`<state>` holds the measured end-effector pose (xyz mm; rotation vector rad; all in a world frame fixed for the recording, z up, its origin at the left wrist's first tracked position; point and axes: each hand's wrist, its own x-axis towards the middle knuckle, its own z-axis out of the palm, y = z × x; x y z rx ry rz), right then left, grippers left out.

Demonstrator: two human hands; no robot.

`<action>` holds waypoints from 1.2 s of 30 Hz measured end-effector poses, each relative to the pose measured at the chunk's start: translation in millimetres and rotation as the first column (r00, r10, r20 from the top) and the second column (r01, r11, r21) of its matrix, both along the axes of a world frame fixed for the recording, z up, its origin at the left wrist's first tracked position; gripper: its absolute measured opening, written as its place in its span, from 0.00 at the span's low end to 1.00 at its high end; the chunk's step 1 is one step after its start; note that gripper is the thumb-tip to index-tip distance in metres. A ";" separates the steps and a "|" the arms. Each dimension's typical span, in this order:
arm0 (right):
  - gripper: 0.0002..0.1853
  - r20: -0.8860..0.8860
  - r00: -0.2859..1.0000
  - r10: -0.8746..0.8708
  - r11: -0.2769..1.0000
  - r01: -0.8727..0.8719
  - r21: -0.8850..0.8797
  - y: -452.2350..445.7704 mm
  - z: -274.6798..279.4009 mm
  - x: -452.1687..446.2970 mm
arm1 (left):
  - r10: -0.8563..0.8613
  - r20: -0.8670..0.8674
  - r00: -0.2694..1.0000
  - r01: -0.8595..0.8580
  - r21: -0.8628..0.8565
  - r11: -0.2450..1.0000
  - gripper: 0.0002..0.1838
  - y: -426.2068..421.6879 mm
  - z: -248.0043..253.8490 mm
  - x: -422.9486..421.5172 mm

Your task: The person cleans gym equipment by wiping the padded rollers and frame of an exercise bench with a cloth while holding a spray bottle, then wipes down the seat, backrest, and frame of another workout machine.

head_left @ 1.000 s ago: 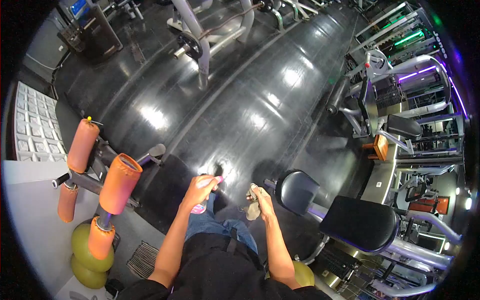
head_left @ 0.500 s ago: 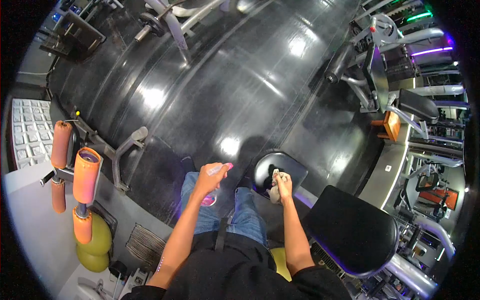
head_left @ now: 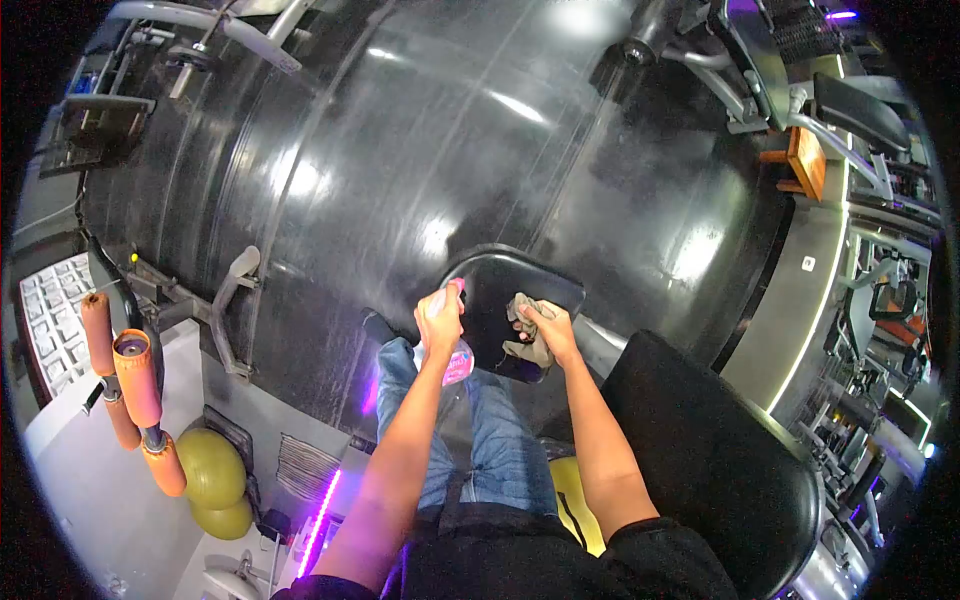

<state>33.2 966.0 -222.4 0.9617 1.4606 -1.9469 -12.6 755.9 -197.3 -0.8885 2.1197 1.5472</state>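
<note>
Pink shows on the spray bottle, its neck wrapped by the left hand's fingers. The right hand's fingers pinch a crumpled beige cloth over a black padded seat; whether they touch it, I cannot tell. Beyond lies glossy dark floor, with orange foam rollers leftward. The bottle's lettering is too small to read.

Left hand with spray bottle, earlier apart from small black seat, now overlaps its left edge. Right hand with cloth, first beside seat, now overlaps it. Purple light strip enters view.
</note>
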 end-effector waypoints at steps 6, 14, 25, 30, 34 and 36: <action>0.12 0.070 0.996 -0.052 0.996 0.057 -0.066 0.5 5.8 -7.8 | 0.073 0.023 0.997 -0.075 0.125 0.989 0.29 5.0 -9.7 6.5; 0.12 0.030 0.996 0.082 0.967 -0.087 0.239 -3.6 15.2 -12.5 | -0.065 0.156 0.986 -0.025 0.513 0.858 0.27 -3.9 -38.8 16.8; 0.19 -0.205 0.735 0.646 0.338 -0.035 0.940 -57.8 26.6 -61.1 | -0.166 0.236 0.958 0.002 0.570 0.821 0.24 -4.9 -32.4 6.7; 0.22 -0.184 0.624 0.759 0.330 -0.124 0.936 -67.7 23.0 -78.5 | -0.160 0.191 0.968 0.024 0.570 0.822 0.24 -1.4 -34.5 8.5; 0.20 -0.148 0.418 0.896 0.284 -0.283 0.916 -74.4 27.1 -99.3 | -0.142 0.203 0.969 0.003 0.563 0.827 0.24 -1.7 -26.4 7.1; 0.20 -0.121 0.325 0.938 0.232 -0.331 0.914 -75.5 29.6 -108.1 | -0.188 0.163 0.968 0.071 0.544 0.836 0.26 -3.5 -25.2 6.3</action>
